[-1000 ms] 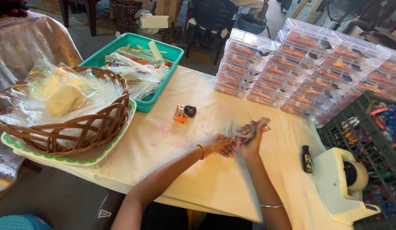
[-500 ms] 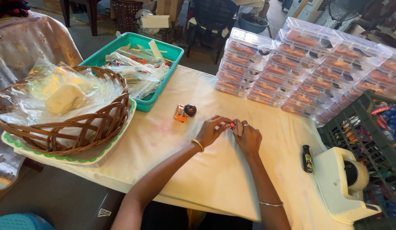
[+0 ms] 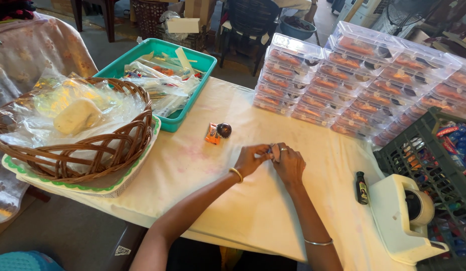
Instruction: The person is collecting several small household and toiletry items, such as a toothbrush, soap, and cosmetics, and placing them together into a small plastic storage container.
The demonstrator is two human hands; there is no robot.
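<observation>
Both hands meet over the middle of the cream tablecloth, fingertips pinched together on something small; the left hand and the right hand close over it so fully that the small item shows only as a sliver, and its kind cannot be made out. Just beyond them lie an orange wrapped sweet and a dark round piece, touching each other. Further out stand a teal tray of packets, a wicker basket, stacked clear lidded boxes, a small dark bottle and a white tape dispenser. With so fine a pinch, a slip of the fingers could likely drop the item onto the cloth, where it might roll away.
</observation>
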